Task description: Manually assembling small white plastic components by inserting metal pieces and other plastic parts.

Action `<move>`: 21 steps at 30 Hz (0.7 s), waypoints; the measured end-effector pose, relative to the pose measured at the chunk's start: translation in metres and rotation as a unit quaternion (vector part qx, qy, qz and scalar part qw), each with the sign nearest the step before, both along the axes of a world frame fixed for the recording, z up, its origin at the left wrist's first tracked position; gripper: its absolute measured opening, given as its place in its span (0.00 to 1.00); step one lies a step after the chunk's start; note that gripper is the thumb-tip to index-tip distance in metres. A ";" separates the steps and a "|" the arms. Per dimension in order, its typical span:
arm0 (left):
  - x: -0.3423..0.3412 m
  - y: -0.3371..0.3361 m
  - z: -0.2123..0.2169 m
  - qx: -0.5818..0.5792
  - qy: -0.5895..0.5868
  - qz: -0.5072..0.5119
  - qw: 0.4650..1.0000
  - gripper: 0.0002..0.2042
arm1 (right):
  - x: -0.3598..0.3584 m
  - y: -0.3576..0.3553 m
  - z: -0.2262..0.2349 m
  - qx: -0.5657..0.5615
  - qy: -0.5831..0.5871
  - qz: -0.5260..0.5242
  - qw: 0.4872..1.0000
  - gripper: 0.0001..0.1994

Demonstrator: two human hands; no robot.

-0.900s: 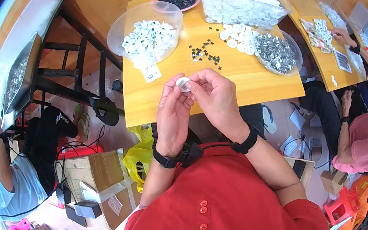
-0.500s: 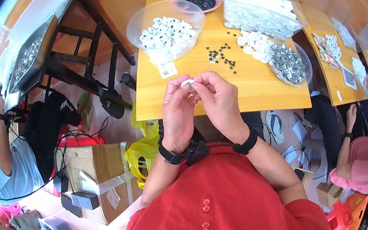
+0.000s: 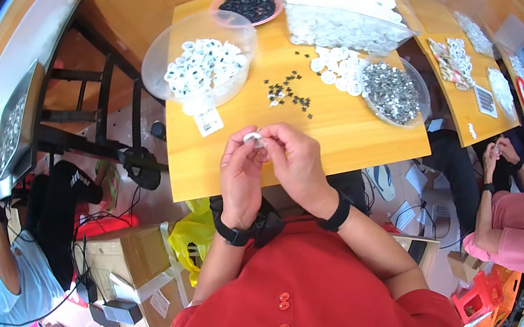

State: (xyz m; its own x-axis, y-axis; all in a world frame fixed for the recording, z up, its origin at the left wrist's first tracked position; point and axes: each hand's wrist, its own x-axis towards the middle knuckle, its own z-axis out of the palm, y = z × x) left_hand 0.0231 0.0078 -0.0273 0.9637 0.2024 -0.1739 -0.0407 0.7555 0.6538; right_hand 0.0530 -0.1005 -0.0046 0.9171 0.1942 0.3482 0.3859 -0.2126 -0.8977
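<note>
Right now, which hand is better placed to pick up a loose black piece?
Probably the right hand: it lies nearer the black pieces than the left hand, though both hold the small white part.

Smooth, plastic-looking white piece [image 3: 253, 138], smooth wood tabletop [image 3: 351, 126], glossy clear plastic tub [image 3: 158, 57], shiny metallic bits [image 3: 391, 93], matt cloth shirt [image 3: 355, 311]

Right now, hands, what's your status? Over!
Left hand, right hand: fingers closed on one small white piece. Piece held above wooden table. Loose black pieces beyond; nothing seen blocking hands.
</note>
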 end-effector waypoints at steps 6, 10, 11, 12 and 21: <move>0.007 -0.008 -0.012 0.004 0.002 -0.042 0.999 0.10 | -0.003 -0.011 -0.007 -0.018 -0.042 -0.041 0.998 0.02; 0.009 -0.016 -0.014 0.050 0.033 -0.057 0.997 0.10 | 0.002 -0.023 -0.012 0.027 0.055 -0.032 0.998 0.02; 0.008 -0.016 -0.017 0.067 0.033 -0.058 0.996 0.10 | 0.002 -0.025 -0.012 0.034 0.079 -0.025 0.996 0.02; 0.009 -0.017 -0.019 0.068 0.034 -0.058 0.995 0.10 | 0.003 -0.026 -0.013 0.035 0.081 -0.026 0.996 0.02; 0.013 -0.012 -0.015 0.061 0.057 -0.109 0.990 0.13 | 0.025 -0.052 -0.017 0.098 0.281 0.072 0.952 0.07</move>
